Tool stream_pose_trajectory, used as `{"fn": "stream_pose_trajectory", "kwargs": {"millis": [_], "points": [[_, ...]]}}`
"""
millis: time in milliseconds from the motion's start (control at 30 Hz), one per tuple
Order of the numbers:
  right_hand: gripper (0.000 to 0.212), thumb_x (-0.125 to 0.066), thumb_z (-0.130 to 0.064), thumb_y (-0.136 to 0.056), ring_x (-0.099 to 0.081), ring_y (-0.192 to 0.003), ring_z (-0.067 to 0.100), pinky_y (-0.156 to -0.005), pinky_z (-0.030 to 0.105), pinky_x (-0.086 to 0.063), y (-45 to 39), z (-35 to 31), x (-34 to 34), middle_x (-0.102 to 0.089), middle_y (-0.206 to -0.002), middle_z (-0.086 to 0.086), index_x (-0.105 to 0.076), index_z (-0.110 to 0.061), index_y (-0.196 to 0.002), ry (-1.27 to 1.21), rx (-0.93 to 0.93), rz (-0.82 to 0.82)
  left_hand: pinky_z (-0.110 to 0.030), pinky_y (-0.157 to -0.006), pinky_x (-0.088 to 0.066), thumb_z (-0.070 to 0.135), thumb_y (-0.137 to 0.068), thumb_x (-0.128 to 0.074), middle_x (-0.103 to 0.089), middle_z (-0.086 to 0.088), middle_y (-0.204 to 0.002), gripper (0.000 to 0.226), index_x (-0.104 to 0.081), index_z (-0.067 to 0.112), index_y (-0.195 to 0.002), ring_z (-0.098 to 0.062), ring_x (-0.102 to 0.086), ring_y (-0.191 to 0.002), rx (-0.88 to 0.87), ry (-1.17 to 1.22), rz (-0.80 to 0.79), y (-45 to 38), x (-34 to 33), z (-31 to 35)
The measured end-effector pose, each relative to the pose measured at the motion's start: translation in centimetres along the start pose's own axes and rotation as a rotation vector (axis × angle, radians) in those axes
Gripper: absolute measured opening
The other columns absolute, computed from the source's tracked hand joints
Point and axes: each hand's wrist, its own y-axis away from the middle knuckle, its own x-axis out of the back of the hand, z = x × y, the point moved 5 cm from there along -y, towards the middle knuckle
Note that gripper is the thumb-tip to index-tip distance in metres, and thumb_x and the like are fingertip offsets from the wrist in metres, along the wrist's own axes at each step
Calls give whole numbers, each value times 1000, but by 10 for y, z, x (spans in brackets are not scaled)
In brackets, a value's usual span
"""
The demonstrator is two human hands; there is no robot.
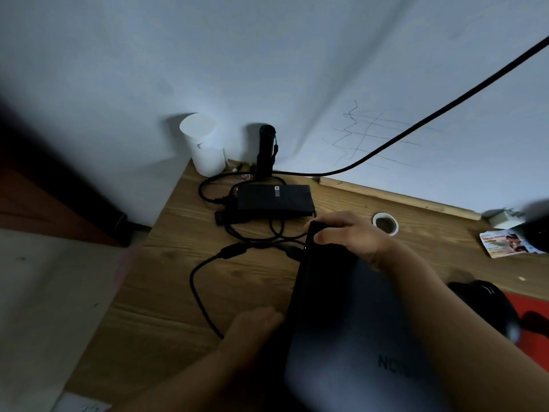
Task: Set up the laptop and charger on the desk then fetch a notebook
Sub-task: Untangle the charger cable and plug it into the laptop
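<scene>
A dark grey closed laptop (350, 331) lies on the wooden desk (166, 292), its left edge raised. My right hand (347, 233) grips its far left corner. My left hand (255, 325) holds the near left edge. The black charger brick (274, 200) rests at the back of the desk with its cables (202, 295) looped in front, one plug end by the laptop's side. No notebook is in view.
A white cylinder (205, 147) and a black flashlight-like object (266, 150) stand against the wall. A cable hole (385, 223) sits right of my hand. A printed card (505, 243) and dark items lie right. A thick black cable (416, 126) hangs across the wall.
</scene>
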Motion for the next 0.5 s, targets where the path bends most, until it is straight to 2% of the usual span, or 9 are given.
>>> {"fn": "stream_pose_trajectory", "kwargs": {"millis": [33, 67, 167, 300, 400, 500], "points": [[13, -60, -9, -79, -65, -68, 11, -58, 17, -52, -1, 0, -1, -68, -80, 4, -68, -10, -89, 8, 2, -4, -24, -72, -46, 33, -85, -60, -66, -8, -99, 16, -62, 18, -90, -15, -61, -89, -43, -76, -25, -6, -1, -9], [14, -60, -9, -79, -65, -68, 8, -57, 15, -51, -3, 0, -2, -68, -81, 3, -68, -11, -90, 16, 4, -6, -27, -73, -44, 35, -90, -51, -62, -6, -104, 22, -57, 17, -99, -17, -57, -92, 2, -59, -41, -11, -2, -24], [18, -63, -10, -79, -64, -68, -1, -55, 10, -47, -8, 3, -6, -66, -86, -4, -68, -18, -94, 33, 0, 29, -30, -68, -43, 34, -91, -45, -60, -5, -96, 21, -55, 16, -95, -19, -55, -82, 112, -36, 125, -30, 23, -68], [25, -66, -15, -79, -61, -89, 14, -74, 26, -51, -19, 16, -15, -61, -100, -1, -63, -22, -102, 86, -62, 33, -28, -61, -41, 33, -93, -45, -63, -2, -85, 20, -60, 19, -93, -13, -51, -69, 354, -59, 176, -37, 53, -115], [28, -66, -16, -79, -59, -92, 16, -78, 29, -52, -29, 26, -26, -58, -102, -2, -60, -25, -104, 138, -97, 1, -38, -67, -48, 31, -92, -49, -60, -10, -88, 23, -53, 9, -91, -24, -54, -75, 512, -32, 252, -33, 74, -140], [29, -67, -16, -77, -59, -92, 18, -79, 31, -53, -38, 37, -35, -57, -104, 0, -57, -29, -100, 167, -142, -16, -44, -72, -45, 23, -93, -46, -55, -20, -97, 24, -52, 0, -93, -34, -52, -84, 631, -42, 308, -29, 87, -155]]}}
